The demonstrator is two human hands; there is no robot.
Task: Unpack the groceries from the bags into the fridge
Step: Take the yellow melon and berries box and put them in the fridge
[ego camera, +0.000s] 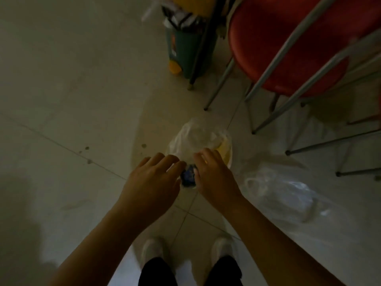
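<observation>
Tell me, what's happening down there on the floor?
A person is bending over a clear plastic bag on the tiled floor, both hands at its mouth. The left hand and right hand are either side of a small dark blue item in the bag; whether either grips it is unclear. Something yellow shows through the plastic. A second clear bag lies to the right, near a red chair. No fridge is in view.
</observation>
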